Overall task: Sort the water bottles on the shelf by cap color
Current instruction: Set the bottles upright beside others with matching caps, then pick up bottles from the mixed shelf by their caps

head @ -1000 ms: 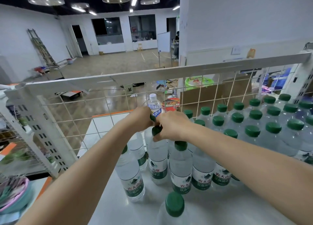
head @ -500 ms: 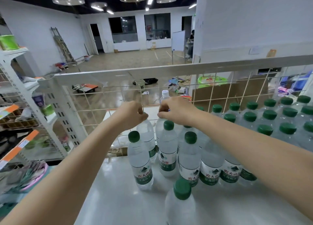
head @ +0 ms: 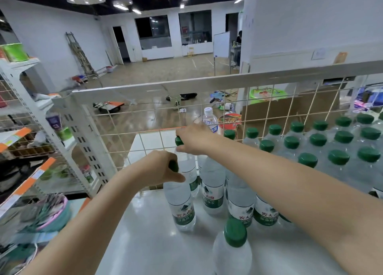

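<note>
Many clear water bottles with green caps [head: 337,156] stand on the white shelf [head: 149,239], most packed at the right. My left hand [head: 159,169] grips the green cap of a front-left bottle [head: 182,206]. My right hand [head: 194,139] is closed on the green cap of a bottle [head: 187,167] just behind it, near the wire back. One white-capped bottle [head: 209,119] stands at the back against the mesh. A single green-capped bottle [head: 233,250] stands alone nearest me.
A white wire-mesh back panel [head: 259,109] with a top rail bounds the shelf. A perforated upright [head: 83,133] marks its left end. Another shelving unit [head: 22,133] with goods stands to the left. A red-lidded cup [head: 230,121] sits behind the mesh.
My left hand dropped from the back row onto the front-left bottle's cap. My right hand shifted left onto the bottle behind it. The view turned slightly left.
</note>
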`<action>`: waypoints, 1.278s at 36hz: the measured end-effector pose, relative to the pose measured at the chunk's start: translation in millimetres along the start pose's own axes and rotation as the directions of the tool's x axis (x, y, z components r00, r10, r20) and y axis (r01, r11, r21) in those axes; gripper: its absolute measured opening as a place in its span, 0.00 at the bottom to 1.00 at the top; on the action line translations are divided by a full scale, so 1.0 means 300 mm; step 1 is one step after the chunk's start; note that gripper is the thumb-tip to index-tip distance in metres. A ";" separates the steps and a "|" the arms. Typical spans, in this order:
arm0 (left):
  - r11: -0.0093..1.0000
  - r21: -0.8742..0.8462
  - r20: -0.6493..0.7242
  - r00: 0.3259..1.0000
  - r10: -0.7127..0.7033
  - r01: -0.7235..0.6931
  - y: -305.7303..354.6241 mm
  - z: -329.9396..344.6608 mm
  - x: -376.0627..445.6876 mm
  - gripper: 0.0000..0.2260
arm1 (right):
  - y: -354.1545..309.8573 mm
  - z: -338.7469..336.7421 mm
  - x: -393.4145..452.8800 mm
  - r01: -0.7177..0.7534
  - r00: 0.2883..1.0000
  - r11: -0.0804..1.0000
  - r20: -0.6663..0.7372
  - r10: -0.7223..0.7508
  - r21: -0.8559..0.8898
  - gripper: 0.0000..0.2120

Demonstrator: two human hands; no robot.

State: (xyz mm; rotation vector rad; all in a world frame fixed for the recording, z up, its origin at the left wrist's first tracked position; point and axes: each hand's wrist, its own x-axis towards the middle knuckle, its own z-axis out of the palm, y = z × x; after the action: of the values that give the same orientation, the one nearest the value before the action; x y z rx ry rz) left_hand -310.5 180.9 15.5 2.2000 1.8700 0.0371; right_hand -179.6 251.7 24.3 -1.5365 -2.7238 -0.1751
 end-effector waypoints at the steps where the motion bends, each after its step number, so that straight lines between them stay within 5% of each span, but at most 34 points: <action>1: 1.000 -0.013 0.003 1.000 0.013 -0.013 -0.003 0.000 -0.005 0.12 | -0.002 0.002 0.003 -0.005 1.000 1.000 0.000 0.005 0.004 0.19; 7: 0.995 -0.088 -0.012 0.999 0.048 -0.049 -0.012 -0.001 -0.022 0.13 | -0.012 -0.004 0.003 0.022 0.999 0.994 0.047 -0.027 0.103 0.16; 22: 1.000 0.003 0.096 0.995 0.000 0.000 0.009 -0.037 -0.088 0.11 | 0.024 -0.093 -0.172 0.139 0.986 0.986 -0.104 -0.129 0.097 0.18; 46: 0.976 0.056 0.137 0.966 -0.217 0.212 0.068 -0.045 -0.171 0.11 | 0.113 -0.044 -0.357 0.174 0.983 0.984 0.058 -0.175 0.024 0.16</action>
State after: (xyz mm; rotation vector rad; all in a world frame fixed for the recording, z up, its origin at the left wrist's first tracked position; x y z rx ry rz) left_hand -302.1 130.4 40.3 1.9545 2.0310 -0.1943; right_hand -95.8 176.4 33.7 -1.3182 -2.8975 -0.1053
